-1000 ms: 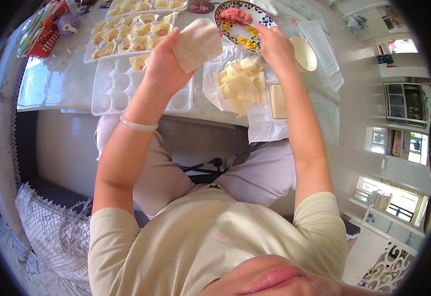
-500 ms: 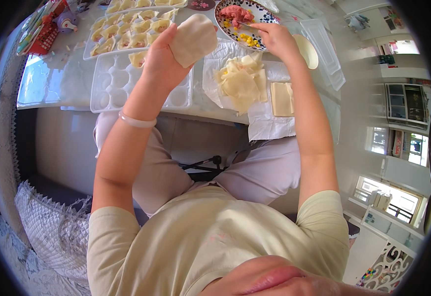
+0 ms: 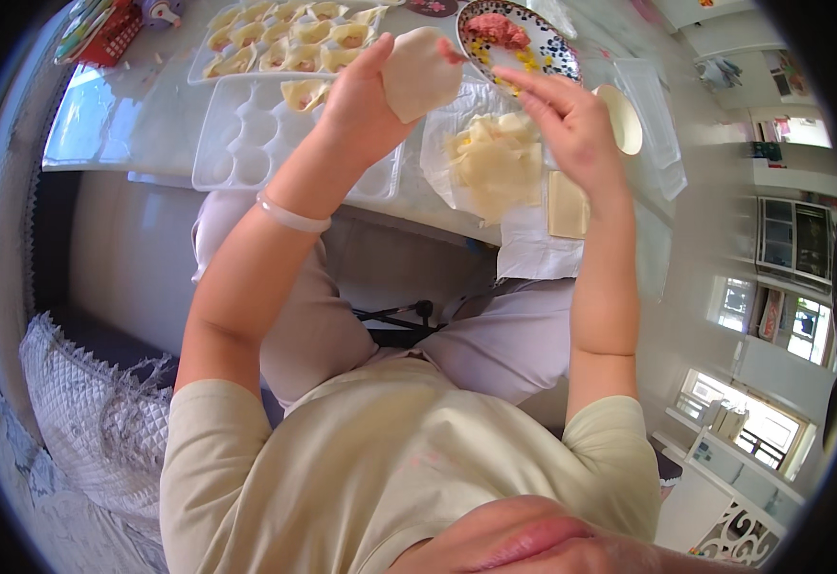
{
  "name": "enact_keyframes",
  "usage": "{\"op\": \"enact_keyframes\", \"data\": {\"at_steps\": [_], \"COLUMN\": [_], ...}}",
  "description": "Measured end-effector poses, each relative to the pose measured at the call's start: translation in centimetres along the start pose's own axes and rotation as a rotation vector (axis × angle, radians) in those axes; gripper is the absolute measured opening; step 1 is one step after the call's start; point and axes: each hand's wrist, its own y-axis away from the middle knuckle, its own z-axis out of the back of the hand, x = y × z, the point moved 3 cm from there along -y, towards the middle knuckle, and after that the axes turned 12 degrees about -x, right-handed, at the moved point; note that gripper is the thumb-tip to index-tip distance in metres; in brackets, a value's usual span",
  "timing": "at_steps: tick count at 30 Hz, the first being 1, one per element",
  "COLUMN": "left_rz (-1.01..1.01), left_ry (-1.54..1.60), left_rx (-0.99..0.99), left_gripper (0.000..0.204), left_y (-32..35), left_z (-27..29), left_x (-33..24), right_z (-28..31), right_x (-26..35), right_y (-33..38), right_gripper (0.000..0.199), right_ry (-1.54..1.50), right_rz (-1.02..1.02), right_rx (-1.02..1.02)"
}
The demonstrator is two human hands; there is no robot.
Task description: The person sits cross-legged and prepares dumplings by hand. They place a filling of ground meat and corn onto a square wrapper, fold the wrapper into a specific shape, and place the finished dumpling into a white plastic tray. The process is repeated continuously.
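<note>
The pale wrapper stands in the upper middle of the frame, just to the right of the left hand and up and to the left of the right hand. Its slightly longer axis runs up the frame. The left hand is the nearer one: it holds the sheet by the left side, thumb at the edge, the fingers hidden behind.

The right hand pinches a thin utensil between thumb and fingers, the other fingers loosely curled. The utensil's long axis points left and a little up, so that its tip, with a dab of pink filling, meets the wrapper's upper right edge in the view (whether the dab touches the sheet or hovers over it, I cannot tell from this angle).

Above the utensil, at the top of the frame, lies the patterned plate with more pink filling and yellow kernels. Below, between the two hands, is a loose heap of wrappers; the tray of filled dumplings sits upper left.
</note>
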Motion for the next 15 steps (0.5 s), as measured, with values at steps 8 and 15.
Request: {"op": "enact_keyframes", "data": {"at_steps": [8,15], "left_rz": [-0.002,-0.08], "left_ry": [0.077,0.195], "left_rx": [-0.045,-0.082], "left_gripper": [0.049,0.05], "left_y": [1.1,0.3], "left_z": [-0.9,-0.1], "left_x": [0.0,-0.4], "right_z": [-4.0,-2.8], "right_x": [4.7,4.4], "right_y": [3.5,4.9], "right_gripper": [0.037,0.036], "right_ry": [0.558,0.419], "right_rz": [0.24,0.173], "right_rx": [-0.133,-0.185]}}
